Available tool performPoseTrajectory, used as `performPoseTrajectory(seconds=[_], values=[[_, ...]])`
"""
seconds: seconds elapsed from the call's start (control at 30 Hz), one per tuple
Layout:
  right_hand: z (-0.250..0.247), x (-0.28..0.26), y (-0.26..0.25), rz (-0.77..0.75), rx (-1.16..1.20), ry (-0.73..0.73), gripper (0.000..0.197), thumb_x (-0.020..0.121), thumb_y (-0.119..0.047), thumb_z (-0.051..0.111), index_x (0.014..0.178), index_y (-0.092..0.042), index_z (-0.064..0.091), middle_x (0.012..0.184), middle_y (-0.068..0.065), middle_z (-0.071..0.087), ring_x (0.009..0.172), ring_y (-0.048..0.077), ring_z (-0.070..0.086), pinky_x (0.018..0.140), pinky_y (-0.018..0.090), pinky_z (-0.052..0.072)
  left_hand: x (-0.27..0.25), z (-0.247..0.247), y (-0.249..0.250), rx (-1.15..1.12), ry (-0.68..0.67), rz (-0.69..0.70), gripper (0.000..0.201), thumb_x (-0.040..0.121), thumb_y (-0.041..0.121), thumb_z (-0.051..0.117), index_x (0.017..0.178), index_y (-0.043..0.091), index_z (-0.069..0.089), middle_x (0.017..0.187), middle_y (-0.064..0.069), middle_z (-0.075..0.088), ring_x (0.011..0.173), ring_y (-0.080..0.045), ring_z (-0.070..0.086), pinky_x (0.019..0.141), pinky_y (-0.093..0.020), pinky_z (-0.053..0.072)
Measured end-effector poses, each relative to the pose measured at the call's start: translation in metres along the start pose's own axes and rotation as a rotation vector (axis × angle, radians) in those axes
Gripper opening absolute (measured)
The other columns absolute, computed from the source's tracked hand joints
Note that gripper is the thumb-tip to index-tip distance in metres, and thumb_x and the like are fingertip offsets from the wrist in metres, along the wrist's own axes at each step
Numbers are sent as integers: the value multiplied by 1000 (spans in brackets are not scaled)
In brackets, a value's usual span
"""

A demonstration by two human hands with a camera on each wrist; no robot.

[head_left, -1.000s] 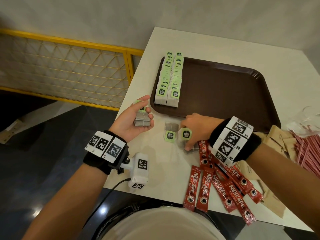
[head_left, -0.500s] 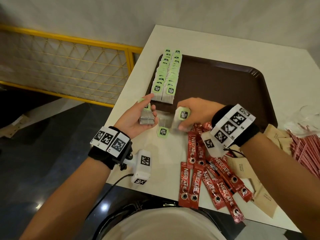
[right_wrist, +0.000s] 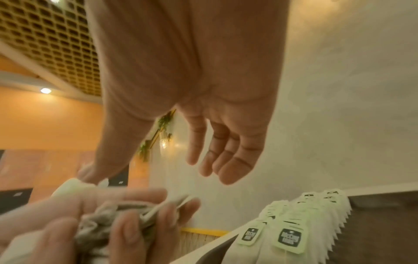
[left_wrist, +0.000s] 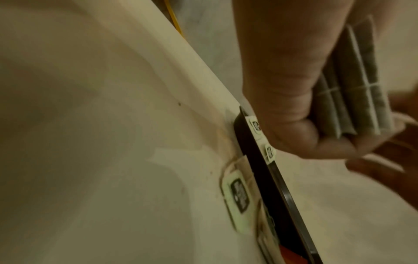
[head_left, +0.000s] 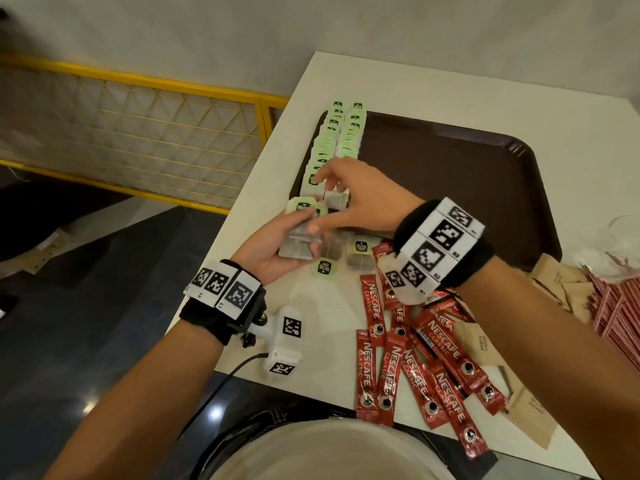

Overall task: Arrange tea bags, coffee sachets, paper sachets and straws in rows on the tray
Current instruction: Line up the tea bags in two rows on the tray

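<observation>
A white table (head_left: pixel 433 84) stands against a pale plaster wall, with a yellow-framed mesh railing (head_left: pixel 138 133) to its left and dark floor below. On it lies a brown tray (head_left: pixel 467 188), where two neat rows of tea bags (head_left: pixel 337 140) with green tags run along the left edge. Loose tea bags (head_left: pixel 360 252) lie on the table just before the tray's near rim, and beside them a scatter of red coffee sachets (head_left: pixel 415 372). Brown paper sachets (head_left: pixel 481 344) and a heap of red straws (head_left: pixel 616 306) sit further right, off the tray. The left hand (head_left: pixel 277 244) is palm up at the table's left edge, fingers and thumb curled round a small stack of tea bags (left_wrist: pixel 355 85). The right hand (head_left: pixel 360 199) reaches across just above it, palm down, its fingers (right_wrist: pixel 217 151) loosely extended and spread over the near end of the rows; the thumb tip comes down at the green tags atop the left hand's stack, though whether it presses them I cannot tell.
</observation>
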State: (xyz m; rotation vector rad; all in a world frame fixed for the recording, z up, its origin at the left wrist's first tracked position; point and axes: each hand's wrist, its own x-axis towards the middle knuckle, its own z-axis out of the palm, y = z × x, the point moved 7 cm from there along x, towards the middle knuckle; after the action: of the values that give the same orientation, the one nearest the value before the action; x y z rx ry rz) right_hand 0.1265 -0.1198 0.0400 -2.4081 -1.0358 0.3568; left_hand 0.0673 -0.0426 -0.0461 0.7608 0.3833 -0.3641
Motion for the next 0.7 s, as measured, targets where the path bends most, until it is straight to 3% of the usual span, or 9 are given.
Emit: performPoseTrajectory(seconds=[0.07,0.17,0.23,0.43,0.6,0.7], values=[[-2,-14,10,76,-29,-37,51,78,-46,70,112,-11,54,99,-2,53,88,13,52,68,17,39,-1,-15,11,-54,68,58,6,94,15,47,97,17,52,78,-7,61,63,-13,60,46,-17,46],[35,-36,28,182,-372,-386,43,90,-42,56,115,-8,57,110,6,57,97,21,57,78,26,45,-2,-31,25,-73,123,144,21,96,9,42,105,26,51,89,-11,66,67,-17,60,49,-20,47],[55,-45,30,196,-466,-470,38,94,-35,50,118,-6,58,117,11,52,102,26,56,80,30,44,-2,-34,29,-68,137,168,27,96,7,41,107,29,52,95,-15,67,68,-18,61,50,-21,48],[69,-44,15,140,-411,-364,36,96,-28,49,121,-3,53,120,12,45,111,29,48,90,39,45,-3,-33,30,-12,154,172,37,95,4,42,114,34,52,106,-17,66,75,-19,61,54,-23,49],[70,-34,18,168,-413,-357,44,91,-25,57,128,-4,45,125,14,44,115,31,48,89,37,43,-5,-35,28,5,148,176,40,95,3,46,118,35,51,93,-9,64,80,-18,61,56,-26,50],[71,-29,25,202,-350,-409,50,87,-25,63,130,-5,47,127,14,48,114,29,51,92,35,46,-6,-37,27,-26,145,171,30,96,10,48,116,32,52,88,-7,61,77,-21,64,58,-28,52]])
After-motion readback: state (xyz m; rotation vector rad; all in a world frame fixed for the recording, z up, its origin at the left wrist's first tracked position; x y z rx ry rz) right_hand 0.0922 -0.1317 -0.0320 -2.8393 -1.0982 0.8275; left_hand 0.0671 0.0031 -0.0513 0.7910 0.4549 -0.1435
